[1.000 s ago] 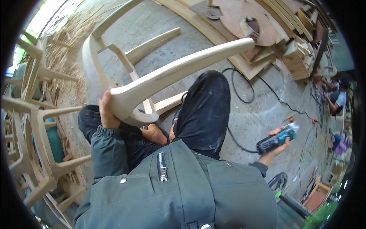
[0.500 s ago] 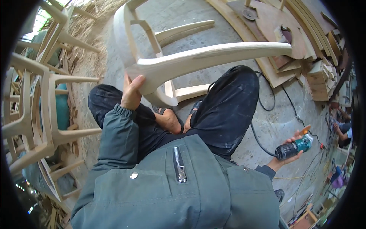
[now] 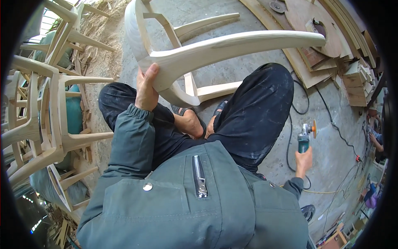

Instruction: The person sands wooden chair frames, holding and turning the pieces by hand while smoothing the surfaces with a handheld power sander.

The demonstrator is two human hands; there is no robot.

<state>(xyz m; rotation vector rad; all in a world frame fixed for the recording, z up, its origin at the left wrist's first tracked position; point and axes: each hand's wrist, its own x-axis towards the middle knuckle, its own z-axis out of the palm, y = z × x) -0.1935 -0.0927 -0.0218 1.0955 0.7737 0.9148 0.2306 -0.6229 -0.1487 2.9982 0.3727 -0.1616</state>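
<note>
Head view showed that the two hands were kept well apart, each one closed on its own thing. A pale wooden chair frame (image 3: pixel 232 45) was gripped at its corner joint by the left hand (image 3: pixel 147 90); the thumb was laid on the near side, and the other fingers were partly hidden. From this hand, the long curved piece of the frame was stretched to a place well ahead of the right hand (image 3: pixel 304 161).

By the right hand, a small grinder (image 3: pixel 303 144) was held around its body, with the orange disc (image 3: pixel 314 128) turned to the right, away from the wood. Half a second earlier, the grinder had been rested sideways on a more open palm; now it had been turned forward and wrapped by the fingers. The corner joint had not been released by the left hand. From this, the tool was judged to be held more firmly and closer to a working grip, although no wood was touched by the disc. A black cable (image 3: pixel 287 145) was seen just left of the right hand.
</note>
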